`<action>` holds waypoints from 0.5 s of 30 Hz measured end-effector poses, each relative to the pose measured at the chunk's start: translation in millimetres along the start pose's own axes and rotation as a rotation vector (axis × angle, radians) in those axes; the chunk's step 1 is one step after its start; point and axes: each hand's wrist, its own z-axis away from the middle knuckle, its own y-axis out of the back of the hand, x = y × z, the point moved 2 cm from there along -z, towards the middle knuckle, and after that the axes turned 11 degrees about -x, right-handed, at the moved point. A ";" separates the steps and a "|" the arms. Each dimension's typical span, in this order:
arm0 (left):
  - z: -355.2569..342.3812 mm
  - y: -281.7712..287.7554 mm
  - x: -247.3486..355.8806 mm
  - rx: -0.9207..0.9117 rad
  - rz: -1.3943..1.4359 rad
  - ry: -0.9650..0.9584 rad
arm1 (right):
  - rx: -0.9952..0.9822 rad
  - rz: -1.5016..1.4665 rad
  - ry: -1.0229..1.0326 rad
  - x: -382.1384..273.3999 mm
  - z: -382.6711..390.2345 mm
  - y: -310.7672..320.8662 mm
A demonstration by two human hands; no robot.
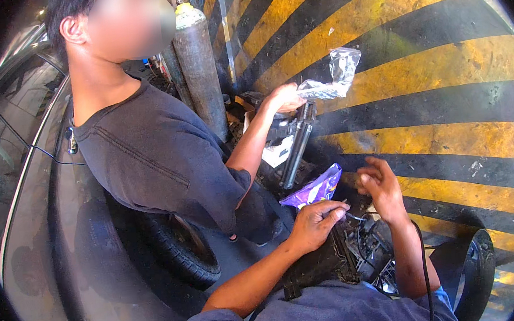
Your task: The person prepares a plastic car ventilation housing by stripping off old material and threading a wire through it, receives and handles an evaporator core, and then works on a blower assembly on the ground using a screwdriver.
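Note:
My left hand [319,223] is closed in a pinch, thumb against fingers. From it sticks out a thin grey rod-like piece [355,216], too small to name. My right hand [383,189] is raised just to its right, fingers loosely bent and apart, with nothing seen in it. Below both hands lies a tangle of dark wires [365,243] beside a black part [343,254] close to my body. A shiny purple packet [315,187] is just beyond my left hand.
A co-worker [152,145] stands at the left, holding a clear plastic bag [341,73] by a long black part [298,151]. Behind are a gas cylinder [199,74] and a yellow-black striped wall [436,108]. A car [44,240] fills the left; a black curved object [475,270] stands right.

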 end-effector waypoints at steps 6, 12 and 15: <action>13.5 10.5 0.9 0.043 -0.055 0.131 | 0.121 0.187 -0.063 33.9 -79.9 -39.5; 41.4 28.5 0.6 0.225 0.024 0.240 | 0.289 0.432 -0.014 52.8 -113.6 -111.6; 55.9 35.4 6.4 0.277 -0.061 0.285 | 0.334 0.463 0.024 66.7 -126.7 -120.3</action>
